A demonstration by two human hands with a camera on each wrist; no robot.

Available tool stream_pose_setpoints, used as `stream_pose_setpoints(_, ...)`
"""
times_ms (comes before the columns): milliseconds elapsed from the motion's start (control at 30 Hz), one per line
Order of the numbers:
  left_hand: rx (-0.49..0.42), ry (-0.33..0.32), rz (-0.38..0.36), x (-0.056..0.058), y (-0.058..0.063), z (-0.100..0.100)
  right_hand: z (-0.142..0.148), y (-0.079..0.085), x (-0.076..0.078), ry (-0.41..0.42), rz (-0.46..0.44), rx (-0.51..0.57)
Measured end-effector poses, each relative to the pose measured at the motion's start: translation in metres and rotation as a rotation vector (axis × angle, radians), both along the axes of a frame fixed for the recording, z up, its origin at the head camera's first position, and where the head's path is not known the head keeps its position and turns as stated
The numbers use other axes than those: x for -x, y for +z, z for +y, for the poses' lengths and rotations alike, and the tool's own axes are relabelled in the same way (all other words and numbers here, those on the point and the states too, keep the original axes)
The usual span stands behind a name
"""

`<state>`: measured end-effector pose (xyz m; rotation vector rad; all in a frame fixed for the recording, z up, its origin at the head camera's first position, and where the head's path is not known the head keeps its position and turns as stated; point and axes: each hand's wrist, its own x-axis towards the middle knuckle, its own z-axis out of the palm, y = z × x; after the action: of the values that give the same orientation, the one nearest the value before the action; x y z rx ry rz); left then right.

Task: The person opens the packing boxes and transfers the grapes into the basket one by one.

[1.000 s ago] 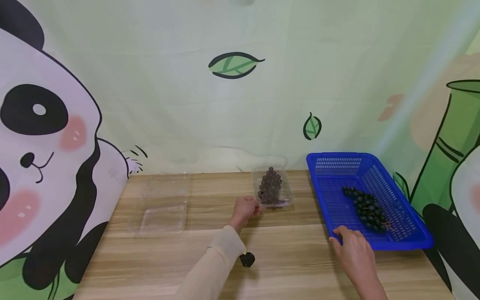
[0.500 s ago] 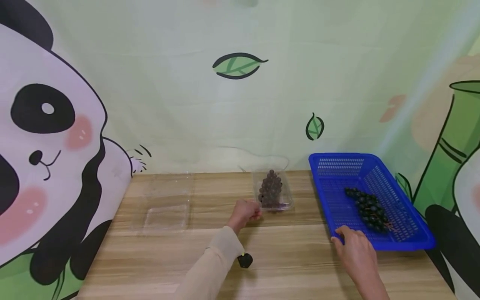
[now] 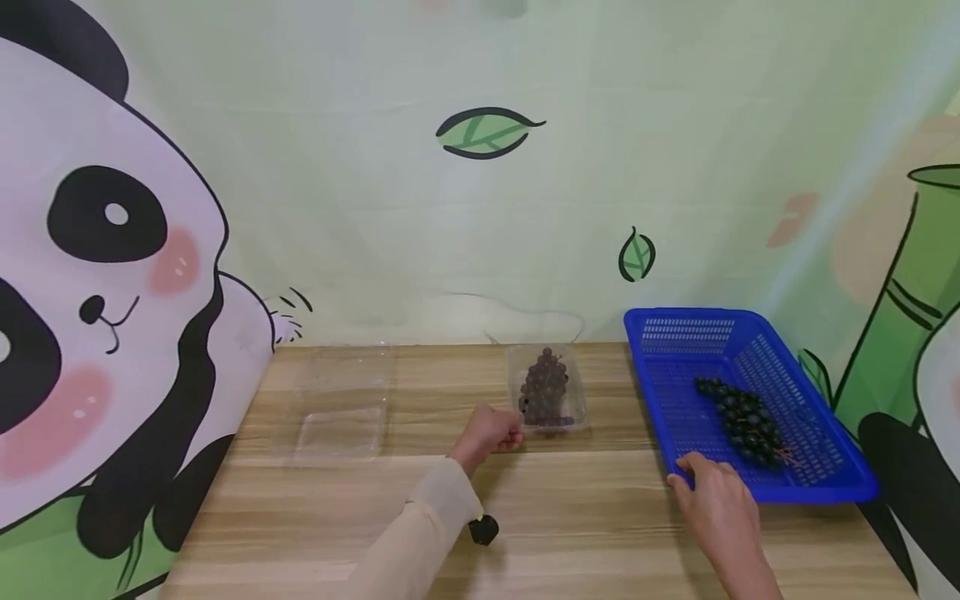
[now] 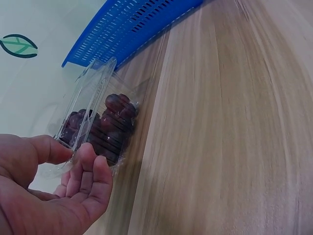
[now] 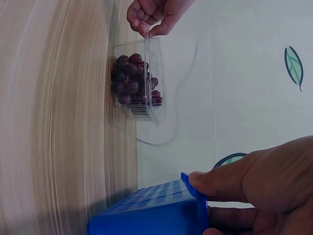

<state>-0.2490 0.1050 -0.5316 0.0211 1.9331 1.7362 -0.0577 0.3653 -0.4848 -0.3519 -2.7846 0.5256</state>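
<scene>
A clear plastic clamshell box (image 3: 578,392) holds a bunch of dark red grapes (image 3: 545,387), and its lid is down in the right wrist view. My left hand (image 3: 487,433) pinches the box's edge between thumb and fingers at its near left corner; the left wrist view shows the thumb (image 4: 54,150) at the rim. To the right, a blue plastic basket (image 3: 648,400) holds a bunch of black grapes (image 3: 746,423) with a bare stem. My right hand (image 3: 720,512) grips the basket's near left rim, thumb on one side and fingers on the other in the right wrist view.
Two clear plastic boxes (image 3: 341,433), hard to make out, lie at the back left of the wooden table (image 3: 585,525). A small black object (image 3: 483,530) hangs at the left cuff. A printed cloth (image 3: 375,208) with pandas and leaves stands behind the table.
My left hand has drawn the grape box slightly toward me. The right hand keeps its grip on the basket. The whole head view has shifted a little to the right.
</scene>
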Motion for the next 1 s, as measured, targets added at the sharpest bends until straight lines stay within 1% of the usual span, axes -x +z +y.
stream_pose_setpoints(267, -0.048, -0.015, 0.005, -0.006, -0.001, -0.006, -0.001, 0.000, 0.000, -0.025, -0.033, 0.019)
stream_pose_setpoints(433, -0.050, -0.028, 0.005, -0.007, -0.002, -0.011, -0.002, 0.000, 0.000, -0.042, -0.036, 0.021)
stream_pose_setpoints(600, -0.042, -0.028, -0.012, -0.007, -0.002, -0.014, -0.003, -0.001, 0.001, -0.047, -0.019, 0.018)
stream_pose_setpoints(767, -0.005, -0.044, 0.001, -0.009, -0.003, -0.018, -0.003, -0.001, 0.000, -0.041, -0.007, 0.023)
stream_pose_setpoints(1000, 0.010, -0.087, 0.028, -0.017, -0.002, -0.024, -0.003, -0.001, 0.000, -0.032, -0.019, 0.022)
